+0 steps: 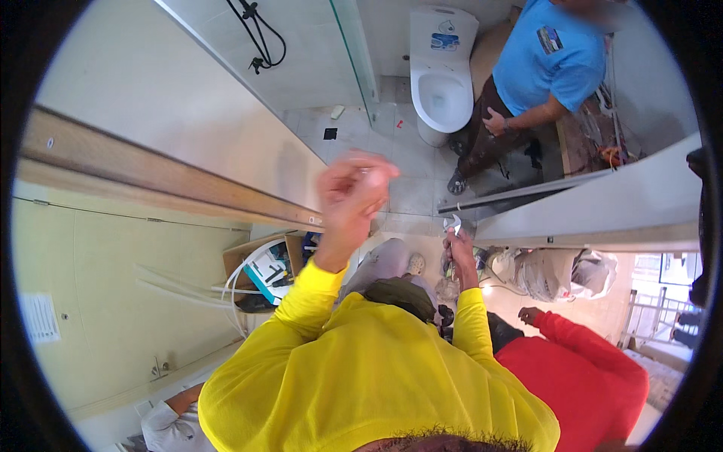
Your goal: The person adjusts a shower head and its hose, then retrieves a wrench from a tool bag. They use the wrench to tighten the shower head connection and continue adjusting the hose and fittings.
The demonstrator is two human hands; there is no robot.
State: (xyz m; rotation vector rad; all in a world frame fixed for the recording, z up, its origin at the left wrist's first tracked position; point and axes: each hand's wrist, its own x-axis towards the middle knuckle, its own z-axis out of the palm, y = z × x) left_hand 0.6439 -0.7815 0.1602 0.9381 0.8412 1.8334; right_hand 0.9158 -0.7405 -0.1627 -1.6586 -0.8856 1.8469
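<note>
1. The left hand point(348, 194) is raised ahead of the yellow-sleeved forearm, its fingers bent inward; blur hides whether they pinch anything, so I cannot tell.
2. The right hand point(461, 247) is lower and farther right, its fingers closed around a silver wrench point(452, 224). The forked head of the wrench sticks out just beyond these fingers, pointing away from the body; its handle is mostly hidden in the grip.
3. Well beyond the fingers of both hands, a white toilet point(444, 69) stands on the tiled floor point(410, 188), its bowl uncovered.
4. Beyond the right fingers and to their right, a person in a blue shirt point(553, 64) is beside the toilet, one hand held in front of the body.
5. Left of the left fingers, a long wooden strip point(151, 181) runs along the wall edge. Nearer the body than these fingers, and to their left, a cardboard box point(233, 262) sits with a white-and-teal container point(265, 273) in it.
6. To the right of the right fingers and nearer the body are pale plastic bags point(538, 275); nearer still, a person in a red top point(572, 384) stretches one arm forward.
</note>
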